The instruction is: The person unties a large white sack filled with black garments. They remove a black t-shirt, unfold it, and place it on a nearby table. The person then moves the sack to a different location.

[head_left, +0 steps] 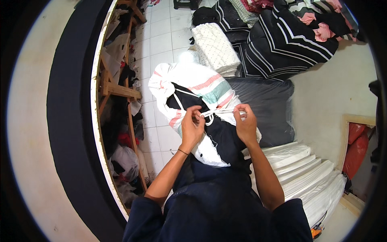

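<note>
A white woven sack (193, 77) with red and green stripes lies in front of me, with black cloth (225, 131) showing through its gap. White cord (210, 116) crosses this opening, looped near its middle. At the left of the loop, my left hand (192, 127) is closed, its fingertips pinching the cord. My right hand (246, 123) is closed too, gripping the cord's other stretch at the right, where the sack's gathered edge also lies. Part of the cord is hidden behind my fingers.
Folded dotted white fabric (215, 46) and black striped bundles (282, 44) are stacked beyond the sack. A dark plastic-wrapped block (272, 109) stands at right, above long white wrapped rolls (294, 165). Along the left runs a table with dark cloth (74, 121) and a wooden frame (121, 90) under it.
</note>
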Tool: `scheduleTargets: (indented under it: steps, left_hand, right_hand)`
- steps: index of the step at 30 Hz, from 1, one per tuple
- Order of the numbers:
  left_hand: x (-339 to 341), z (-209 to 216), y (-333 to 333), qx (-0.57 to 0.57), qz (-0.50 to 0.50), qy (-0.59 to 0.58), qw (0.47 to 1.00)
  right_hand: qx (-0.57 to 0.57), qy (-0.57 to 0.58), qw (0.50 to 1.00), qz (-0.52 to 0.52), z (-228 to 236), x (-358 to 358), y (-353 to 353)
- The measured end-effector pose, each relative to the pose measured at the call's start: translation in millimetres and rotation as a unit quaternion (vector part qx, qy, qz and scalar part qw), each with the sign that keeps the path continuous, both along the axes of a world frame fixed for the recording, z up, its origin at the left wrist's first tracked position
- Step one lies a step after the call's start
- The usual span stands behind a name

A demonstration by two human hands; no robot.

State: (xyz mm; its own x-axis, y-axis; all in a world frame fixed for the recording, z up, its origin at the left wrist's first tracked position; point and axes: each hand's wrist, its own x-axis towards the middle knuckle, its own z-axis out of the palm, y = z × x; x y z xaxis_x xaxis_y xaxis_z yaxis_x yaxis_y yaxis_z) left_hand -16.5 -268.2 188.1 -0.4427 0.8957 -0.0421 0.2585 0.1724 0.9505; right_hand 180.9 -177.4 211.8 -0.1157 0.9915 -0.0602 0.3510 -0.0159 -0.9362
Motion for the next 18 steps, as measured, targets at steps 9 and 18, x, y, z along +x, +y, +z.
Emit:
scheduleTargets:
  steps: [9,18]
  left_hand:
    - [-21.6,48.9,-4.9,-0.032,-0.16,-0.055,0.985]
    - [-91.1,210.4,-92.3,0.133,-0.09,-0.344,0.925]
  right_hand:
    - [-0.159,0.332,0.929,-0.045,81.6,70.4,10.5]
    - [-0.232,0.405,0.881,-0.075,76.3,81.9,0.3]
